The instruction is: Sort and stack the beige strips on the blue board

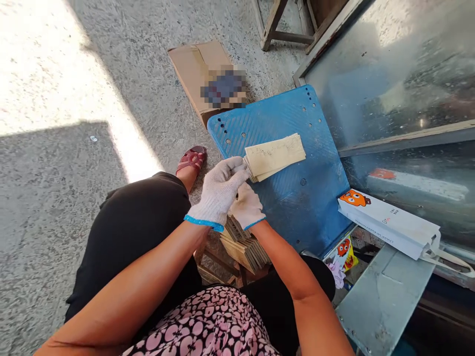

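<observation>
At ten o'clock we see one cardboard box (200, 74) lying on the floor, contents hidden. At centre, the left hand (218, 193) has its grip pinching a stack of pale sheets (275, 155) over the blue panel (297, 207); whether the right hand (247, 205) is closed we cannot tell. At four o'clock lies one white carton (389, 222).
</observation>
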A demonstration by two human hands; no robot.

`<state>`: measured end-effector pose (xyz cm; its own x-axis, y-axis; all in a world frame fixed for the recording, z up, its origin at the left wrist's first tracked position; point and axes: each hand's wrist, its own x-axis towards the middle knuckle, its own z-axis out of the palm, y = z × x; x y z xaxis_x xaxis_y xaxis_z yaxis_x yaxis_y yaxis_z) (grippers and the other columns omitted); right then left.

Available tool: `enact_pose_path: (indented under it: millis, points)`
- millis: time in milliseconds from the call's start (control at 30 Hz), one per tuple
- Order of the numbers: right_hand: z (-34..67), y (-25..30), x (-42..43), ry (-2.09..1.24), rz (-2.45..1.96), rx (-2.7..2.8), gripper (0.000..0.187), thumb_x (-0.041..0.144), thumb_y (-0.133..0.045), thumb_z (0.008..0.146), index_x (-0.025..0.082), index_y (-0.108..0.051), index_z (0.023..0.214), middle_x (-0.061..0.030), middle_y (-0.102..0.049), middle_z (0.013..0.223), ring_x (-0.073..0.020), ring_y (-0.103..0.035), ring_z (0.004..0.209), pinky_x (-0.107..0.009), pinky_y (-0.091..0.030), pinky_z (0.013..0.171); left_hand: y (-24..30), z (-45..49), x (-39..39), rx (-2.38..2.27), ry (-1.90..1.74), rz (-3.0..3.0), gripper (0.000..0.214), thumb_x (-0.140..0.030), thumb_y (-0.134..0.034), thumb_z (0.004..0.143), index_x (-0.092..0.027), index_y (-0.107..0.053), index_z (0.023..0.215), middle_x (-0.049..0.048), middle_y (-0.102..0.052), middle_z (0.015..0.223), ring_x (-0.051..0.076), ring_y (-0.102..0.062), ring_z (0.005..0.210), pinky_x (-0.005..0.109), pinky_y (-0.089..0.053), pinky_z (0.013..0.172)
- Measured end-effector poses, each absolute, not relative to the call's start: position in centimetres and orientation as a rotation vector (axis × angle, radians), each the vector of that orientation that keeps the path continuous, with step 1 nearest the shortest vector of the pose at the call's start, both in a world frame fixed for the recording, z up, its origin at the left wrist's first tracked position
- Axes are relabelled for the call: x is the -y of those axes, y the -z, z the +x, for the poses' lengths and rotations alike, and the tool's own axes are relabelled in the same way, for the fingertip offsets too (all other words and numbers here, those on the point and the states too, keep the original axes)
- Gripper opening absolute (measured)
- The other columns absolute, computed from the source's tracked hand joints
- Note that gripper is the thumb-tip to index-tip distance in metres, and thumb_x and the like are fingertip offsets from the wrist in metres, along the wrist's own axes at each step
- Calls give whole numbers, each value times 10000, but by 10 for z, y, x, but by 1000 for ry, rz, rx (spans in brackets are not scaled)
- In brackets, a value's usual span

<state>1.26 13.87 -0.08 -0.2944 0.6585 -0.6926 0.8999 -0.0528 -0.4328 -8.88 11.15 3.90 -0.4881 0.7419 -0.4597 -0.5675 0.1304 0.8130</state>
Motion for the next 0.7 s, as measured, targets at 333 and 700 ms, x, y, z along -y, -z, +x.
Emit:
enact_pose_path:
  millis: [333,700]
  points:
    - [125,27,-178,2185,2486,-962,281,477,-572,963,198,-587,991,-84,-688,935,-195,-681,866,-353,-583,837,-28,-36,-141,-1592,-995,817,622,-361,-707,741,-127,-601,1308,177,-668,1325,316,-626,1254,477,-479,1103]
    - [123,61,-220,2852,2228,-607,631,648,-149,1030,208,-547,1246,-170,-620,1362,-254,-619,1240,-475,-560,951,19,-90,-264,-2044,106,1447,735,-556,-656,817,-115,-528,1392,248,-585,1378,410,-579,1251,450,-493,999]
